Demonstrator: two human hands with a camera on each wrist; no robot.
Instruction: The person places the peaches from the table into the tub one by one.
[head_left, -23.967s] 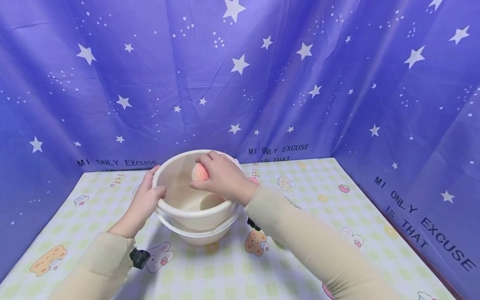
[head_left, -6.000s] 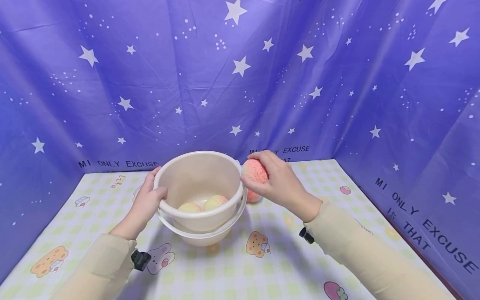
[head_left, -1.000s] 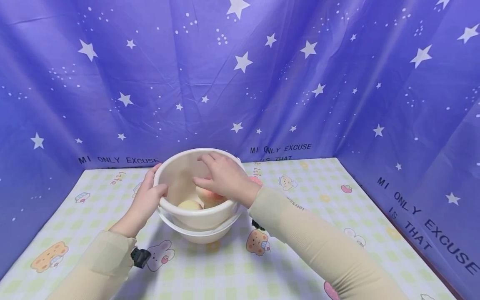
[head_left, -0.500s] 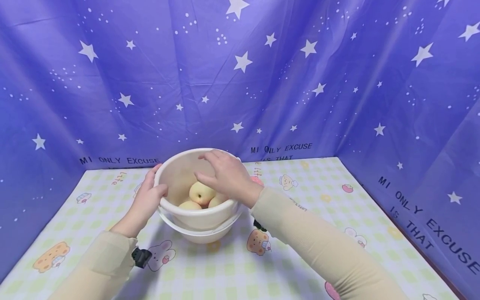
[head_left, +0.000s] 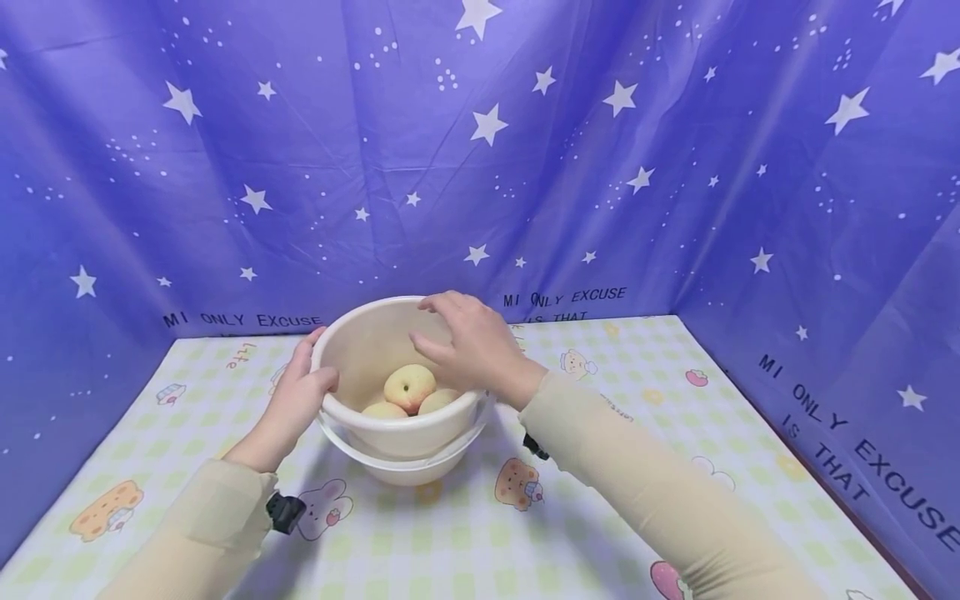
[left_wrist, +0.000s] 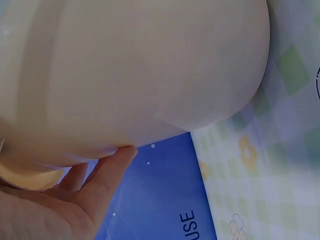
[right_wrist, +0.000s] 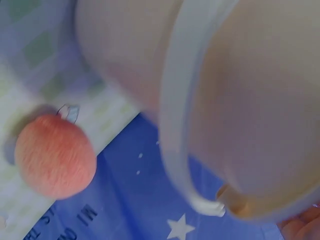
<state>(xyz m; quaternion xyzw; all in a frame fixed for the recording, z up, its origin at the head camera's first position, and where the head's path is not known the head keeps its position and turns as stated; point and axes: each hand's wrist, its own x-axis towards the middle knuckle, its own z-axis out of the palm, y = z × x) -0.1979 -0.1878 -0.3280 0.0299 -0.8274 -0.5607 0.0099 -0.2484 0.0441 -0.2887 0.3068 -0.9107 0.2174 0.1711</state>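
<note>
Off-white round plastic bucket (head_left: 401, 440) stands left of centre on the worktop (head_left: 427, 546), near the far edge; cover is a pale green-and-white checked cloth with cartoon prints, and a blue star-patterned curtain (head_left: 375, 142) hangs behind. White curved handle (right_wrist: 175, 110) drooped low around the bucket's outside. Inside, three round yellow-and-pink peach-like fruits: one on top, stem hollow facing the viewer (head_left: 411, 382), resting against a left one (head_left: 383, 410) and a right one (head_left: 438, 401), these two partly cut off by the front rim. Left hand (head_left: 288, 406) clamped on the bucket's left rim, thumb over the lip, other fingers against the outer wall. Right hand (head_left: 477, 340) at the opposite rim, fingers and thumb spread apart, nothing between them. A fourth fruit, pink and fuzzy (right_wrist: 56, 157), sits on the worktop beside the bucket's right side, towards the far edge and clear of the wall; the head view loses it behind the right hand. Judgement: loading step, with the top fruit just let go and the right hand free. Next move likely calls for taking the right hand outside the rim, down to the fourth fruit, cupping it without rolling it, then lifting it over the lip while the left hand steadies the bucket.
</note>
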